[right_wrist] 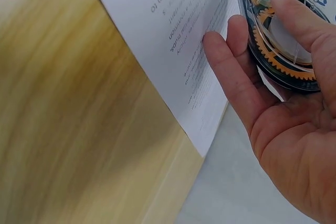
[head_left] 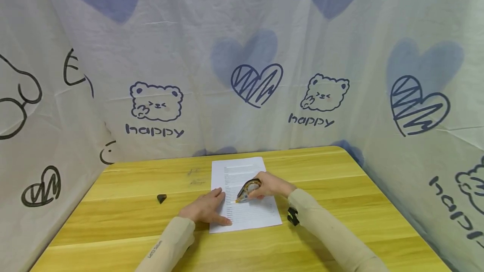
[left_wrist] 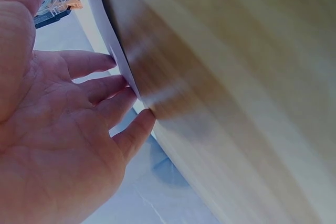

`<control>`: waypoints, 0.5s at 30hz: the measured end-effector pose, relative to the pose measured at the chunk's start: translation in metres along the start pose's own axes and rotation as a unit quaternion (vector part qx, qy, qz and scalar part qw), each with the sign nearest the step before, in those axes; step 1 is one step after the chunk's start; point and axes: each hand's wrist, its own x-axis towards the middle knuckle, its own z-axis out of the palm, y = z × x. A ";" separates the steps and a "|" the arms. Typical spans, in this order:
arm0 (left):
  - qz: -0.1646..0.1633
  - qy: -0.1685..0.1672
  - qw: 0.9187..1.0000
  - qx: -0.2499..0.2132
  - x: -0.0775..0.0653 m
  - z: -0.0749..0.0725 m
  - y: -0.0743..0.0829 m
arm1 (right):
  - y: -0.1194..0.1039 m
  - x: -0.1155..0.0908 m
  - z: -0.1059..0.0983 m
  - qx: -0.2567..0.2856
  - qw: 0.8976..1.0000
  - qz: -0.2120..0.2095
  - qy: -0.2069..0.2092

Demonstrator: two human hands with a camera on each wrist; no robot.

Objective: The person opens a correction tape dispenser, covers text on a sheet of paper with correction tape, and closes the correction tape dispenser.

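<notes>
A printed sheet of paper [head_left: 249, 217] lies on the wooden table, its lines of text running down the page. In my right hand [head_left: 270, 186] is a correction tape dispenser [head_left: 249, 188], gripped between thumb and fingers. Its orange tip meets the page near the middle of the text. Through its clear case, the right wrist view shows an orange gear [right_wrist: 278, 59] and a white spool. My left hand [head_left: 206, 209] rests with spread fingers on the sheet's left edge. The left wrist view shows those fingertips [left_wrist: 147, 116] along the paper's edge.
A small black cap-like piece [head_left: 161, 198] lies on the table [head_left: 124, 213] left of the paper. Beside the right sleeve shows a black object [head_left: 293, 216], partly hidden. White curtains [head_left: 204, 108] with hearts and bears stand behind the table and at both sides.
</notes>
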 end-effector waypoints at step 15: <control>0.002 0.001 1.000 -0.007 0.004 -0.004 -0.005 | 0.001 0.003 -0.004 0.004 1.000 -0.007 -0.004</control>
